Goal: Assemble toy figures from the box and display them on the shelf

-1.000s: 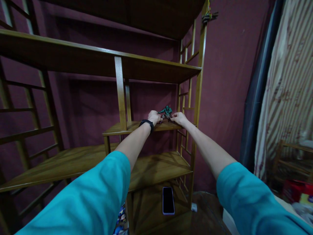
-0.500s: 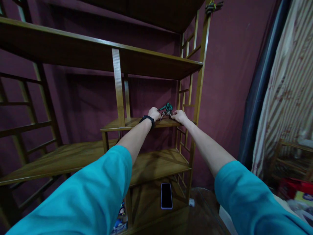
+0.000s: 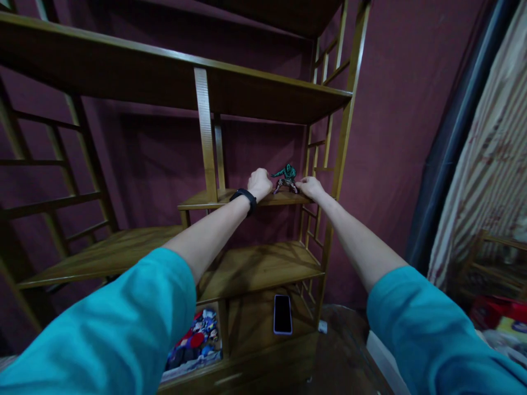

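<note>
Figurine (image 3: 289,174) stands on shelf (image 3: 195,199), left hand (image 3: 260,184) and right hand (image 3: 313,188) flanking; fingers curled, pinch or not I can't tell. Standing looks done; toys (image 3: 198,339) lie unhandled, near left.

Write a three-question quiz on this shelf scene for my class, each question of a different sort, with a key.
1. Which wrist wears the black band?
2. True or false: the phone lies lower than the figurine.
3. Fill in the blank: the figurine stands between the left hand and the ____.

Key:
1. The left wrist.
2. True.
3. The right hand.
</note>
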The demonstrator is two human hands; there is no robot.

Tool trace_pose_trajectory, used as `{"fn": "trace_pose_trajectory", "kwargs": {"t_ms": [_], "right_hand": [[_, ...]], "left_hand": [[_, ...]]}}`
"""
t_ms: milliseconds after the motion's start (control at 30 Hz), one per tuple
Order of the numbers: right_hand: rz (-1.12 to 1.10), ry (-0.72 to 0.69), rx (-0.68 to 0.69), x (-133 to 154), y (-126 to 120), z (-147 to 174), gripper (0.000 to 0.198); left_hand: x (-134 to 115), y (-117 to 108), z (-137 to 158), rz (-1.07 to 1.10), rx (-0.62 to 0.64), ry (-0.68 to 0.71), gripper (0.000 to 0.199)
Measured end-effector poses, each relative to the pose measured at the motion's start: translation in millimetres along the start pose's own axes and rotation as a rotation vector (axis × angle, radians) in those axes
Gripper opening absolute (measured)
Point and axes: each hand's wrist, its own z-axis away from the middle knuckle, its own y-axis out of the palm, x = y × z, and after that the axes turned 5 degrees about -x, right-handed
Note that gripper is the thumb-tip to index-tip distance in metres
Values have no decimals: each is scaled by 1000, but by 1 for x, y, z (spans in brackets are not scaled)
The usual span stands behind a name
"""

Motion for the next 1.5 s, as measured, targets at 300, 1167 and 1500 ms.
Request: {"fn": "trace_pose_trajectory", "kwargs": {"t_ms": [300, 1167, 1500], "right_hand": [[-390, -289, -361, -14, -12, 52, 35], [-709, 222, 731, 37, 365, 468, 21], [-225, -17, 782, 73, 423, 481, 24]], "left_hand": [[42, -106, 210, -61, 76, 925, 32], [468, -130, 375, -169, -21, -899, 27], [490, -114, 377, -488, 336, -885, 24]]}}
